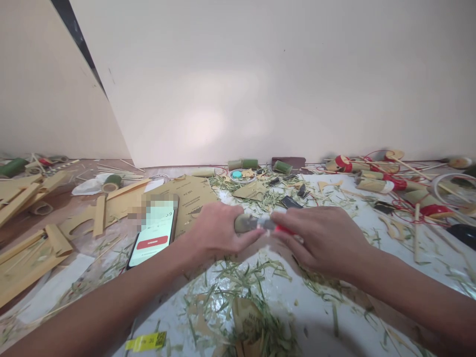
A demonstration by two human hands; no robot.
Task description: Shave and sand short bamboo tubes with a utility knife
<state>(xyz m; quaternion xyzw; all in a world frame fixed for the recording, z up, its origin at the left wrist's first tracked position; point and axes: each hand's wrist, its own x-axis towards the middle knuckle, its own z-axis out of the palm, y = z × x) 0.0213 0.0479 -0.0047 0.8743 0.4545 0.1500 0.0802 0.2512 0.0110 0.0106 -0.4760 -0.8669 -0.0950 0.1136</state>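
Note:
At the middle of the view my left hand (219, 228) is closed around a short bamboo piece (243, 223), whose rounded green side shows between thumb and fingers. My right hand (316, 235) grips a small tool (284, 229) with a red part and a grey metal end. The grey end meets the bamboo piece, and both are slightly blurred. Green shavings (256, 270) are scattered on the white surface below the hands.
A phone (154, 235) with a lit screen lies left of my left hand on brown sandpaper (193, 196). Bamboo pieces with red cord (399, 183) crowd the right. Yellowish strips (99, 215) lie left. A pale wall (260, 84) stands behind.

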